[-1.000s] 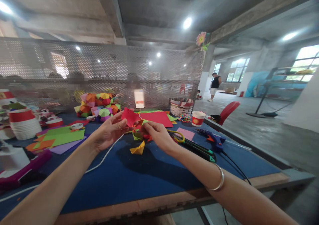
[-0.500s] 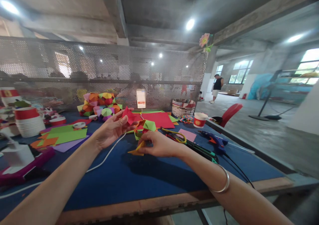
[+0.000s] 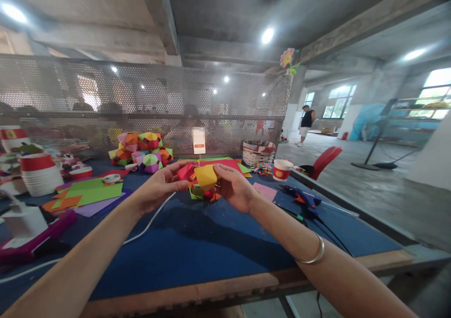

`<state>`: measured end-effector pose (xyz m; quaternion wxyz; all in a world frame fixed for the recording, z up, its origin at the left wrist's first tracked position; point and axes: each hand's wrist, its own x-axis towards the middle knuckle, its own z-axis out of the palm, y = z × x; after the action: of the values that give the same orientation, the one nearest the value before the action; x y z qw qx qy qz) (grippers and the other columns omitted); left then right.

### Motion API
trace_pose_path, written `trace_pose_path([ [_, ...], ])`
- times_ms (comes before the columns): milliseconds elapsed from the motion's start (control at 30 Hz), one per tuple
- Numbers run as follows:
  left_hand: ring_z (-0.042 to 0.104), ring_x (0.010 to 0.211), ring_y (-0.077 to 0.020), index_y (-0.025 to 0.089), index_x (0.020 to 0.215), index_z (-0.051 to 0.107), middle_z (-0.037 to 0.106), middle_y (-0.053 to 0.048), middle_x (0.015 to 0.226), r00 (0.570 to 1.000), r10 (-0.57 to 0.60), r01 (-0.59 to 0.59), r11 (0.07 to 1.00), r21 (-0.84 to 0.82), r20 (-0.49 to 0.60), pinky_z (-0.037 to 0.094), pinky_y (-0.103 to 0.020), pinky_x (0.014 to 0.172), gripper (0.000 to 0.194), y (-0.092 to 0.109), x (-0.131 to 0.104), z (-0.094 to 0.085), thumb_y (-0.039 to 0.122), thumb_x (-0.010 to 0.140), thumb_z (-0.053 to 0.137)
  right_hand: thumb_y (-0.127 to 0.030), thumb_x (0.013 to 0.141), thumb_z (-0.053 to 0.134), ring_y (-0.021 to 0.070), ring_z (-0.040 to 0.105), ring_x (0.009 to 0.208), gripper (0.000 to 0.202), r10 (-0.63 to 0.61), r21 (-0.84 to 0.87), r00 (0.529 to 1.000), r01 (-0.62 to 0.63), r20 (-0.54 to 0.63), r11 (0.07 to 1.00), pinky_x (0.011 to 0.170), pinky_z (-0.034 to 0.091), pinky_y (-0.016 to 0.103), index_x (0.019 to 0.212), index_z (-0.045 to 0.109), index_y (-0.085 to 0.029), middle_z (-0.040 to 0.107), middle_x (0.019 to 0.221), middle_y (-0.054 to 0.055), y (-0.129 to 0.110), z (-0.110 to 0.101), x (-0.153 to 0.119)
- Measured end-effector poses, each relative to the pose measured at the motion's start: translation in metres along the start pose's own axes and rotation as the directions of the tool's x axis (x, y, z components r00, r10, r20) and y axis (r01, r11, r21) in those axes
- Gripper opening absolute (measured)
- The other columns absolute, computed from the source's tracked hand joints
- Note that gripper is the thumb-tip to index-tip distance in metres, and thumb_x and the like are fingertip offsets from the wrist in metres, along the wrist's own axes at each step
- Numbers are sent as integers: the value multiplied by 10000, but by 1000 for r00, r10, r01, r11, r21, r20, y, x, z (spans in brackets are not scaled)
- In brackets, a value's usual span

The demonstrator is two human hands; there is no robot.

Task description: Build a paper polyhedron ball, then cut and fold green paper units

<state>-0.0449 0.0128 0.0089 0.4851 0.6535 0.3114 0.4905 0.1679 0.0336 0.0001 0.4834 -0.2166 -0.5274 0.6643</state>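
Observation:
Between the thumb and fingers of my left hand (image 3: 164, 186) is a red folded paper piece (image 3: 185, 172). My right hand (image 3: 235, 186) pinches a yellow folded paper piece (image 3: 206, 176) by its right side. The two pieces are held up close together over the blue table; whether they are joined, I cannot tell. Just below and behind them a green and orange folded paper shape (image 3: 196, 193) is partly covered by the pieces and my hands. Finished multicoloured paper balls (image 3: 151, 160) are stacked farther back on the left.
On the right lie a blue glue gun (image 3: 305, 200), a pink sheet (image 3: 265, 191) and a paper cup (image 3: 282, 170). Green and purple sheets (image 3: 95, 191), stacked cups (image 3: 40, 174) and a power strip (image 3: 38, 233) are on the left. Behind stand a phone (image 3: 199, 141) and a basket (image 3: 259, 153).
My right hand has raised the yellow paper piece from near the table and brought it beside the red one. My left hand has shifted slightly right and down, still holding the red piece.

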Motion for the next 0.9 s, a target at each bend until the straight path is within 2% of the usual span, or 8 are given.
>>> trace_pose_path([
  [133,674,1155,-292,258,1235,714,675,-98,1357,997,57,-45,977,210,-51,527,-457,1006,616,-4,2,0,249,641,878,-328,845,705,141,631,742,131,61,-6,995,-62,-82,998,607,502,235,864,670,-204,708,877,28,-2,0,0],
  [233,655,1191,-299,250,1224,719,635,-114,1411,994,105,-91,955,283,-32,514,-466,1034,604,-8,4,-2,235,638,865,-326,840,703,139,619,711,134,65,-29,992,-69,-108,997,602,501,238,849,666,-198,695,838,20,-1,-1,0],
  [367,615,1268,-297,254,1221,715,622,-108,1428,991,136,-126,942,311,-9,474,-468,1093,567,-9,5,-3,251,670,847,-320,837,699,132,619,711,131,66,-58,987,-75,-145,995,618,504,233,846,681,-191,699,838,20,2,-4,3],
  [667,652,1211,-292,265,1290,677,606,-105,1451,994,110,-114,941,317,30,483,-511,1080,604,-11,4,-2,255,706,833,-335,791,738,135,621,677,144,57,-118,982,-79,-179,990,561,474,226,812,689,-201,708,792,14,5,-6,6],
  [900,570,1334,-308,286,1262,704,613,-98,1450,986,165,-166,911,379,37,421,-539,1143,573,-12,4,-2,244,705,831,-360,782,759,111,584,628,183,18,-174,983,-51,-185,984,531,421,210,779,660,-206,661,732,-20,5,-4,4],
])
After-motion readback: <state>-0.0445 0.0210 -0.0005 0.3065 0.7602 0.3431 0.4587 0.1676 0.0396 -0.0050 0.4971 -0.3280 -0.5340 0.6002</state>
